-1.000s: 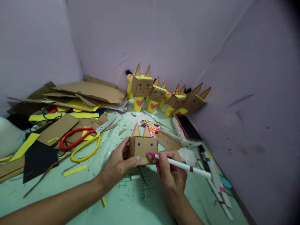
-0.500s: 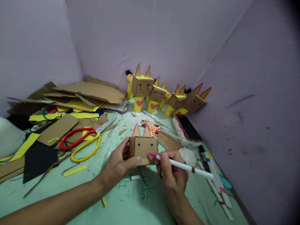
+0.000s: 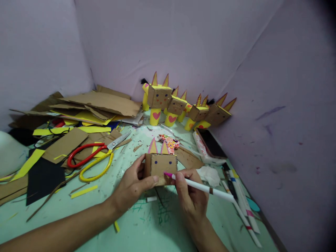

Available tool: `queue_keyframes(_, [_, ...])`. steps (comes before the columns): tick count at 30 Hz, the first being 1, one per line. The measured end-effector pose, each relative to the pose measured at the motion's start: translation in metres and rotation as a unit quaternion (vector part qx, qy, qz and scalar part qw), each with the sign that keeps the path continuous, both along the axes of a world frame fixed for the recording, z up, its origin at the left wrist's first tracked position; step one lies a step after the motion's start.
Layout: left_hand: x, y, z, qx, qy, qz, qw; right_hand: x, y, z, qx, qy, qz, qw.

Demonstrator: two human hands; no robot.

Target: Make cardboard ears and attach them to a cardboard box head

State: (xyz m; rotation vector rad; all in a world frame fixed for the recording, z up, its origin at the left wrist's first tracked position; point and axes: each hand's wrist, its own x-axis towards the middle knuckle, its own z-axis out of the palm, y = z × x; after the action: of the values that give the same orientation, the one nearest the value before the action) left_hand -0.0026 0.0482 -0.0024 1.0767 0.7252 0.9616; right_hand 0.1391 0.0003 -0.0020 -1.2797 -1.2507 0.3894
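Note:
A small cardboard box head [image 3: 160, 167] with two dark eye dots and two pointed, pink-edged yellow ears stands in front of me. My left hand [image 3: 138, 183] grips it from the left, thumb across its lower front. Pinched in my right hand [image 3: 193, 194] is a white felt-tip marker [image 3: 202, 186]; its pink tip meets the front of the box below the eyes. Whatever mark lies under the tip is hidden. Scissors [image 3: 102, 154] with one red and one yellow handle lie open to the left of the box.
Cardboard sheets [image 3: 105, 103] and yellow and black paper scraps pile up at the left. Several finished cardboard-headed figures [image 3: 160, 98] stand along the back wall. A phone [image 3: 211, 143], crumpled tissue [image 3: 210, 175] and more markers [image 3: 245, 206] lie on the right.
My right hand and the marker have shifted slightly left, so the pink tip sits a little further left on the box front. My left hand and the box are nearly still.

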Motion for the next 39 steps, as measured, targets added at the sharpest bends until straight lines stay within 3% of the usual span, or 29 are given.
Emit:
queue_keyframes(32, [-0.0005,-0.0017,0.0033,0.001,-0.007,-0.011,1.0,-0.0006,0.0012,-0.0012,-0.005,0.008,-0.006,1.0])
queue_keyframes(39, [-0.0006,-0.0003,-0.0037,-0.011,0.01,0.012,1.0,0.0071,0.0011,-0.0048,0.069,0.029,-0.034,0.997])
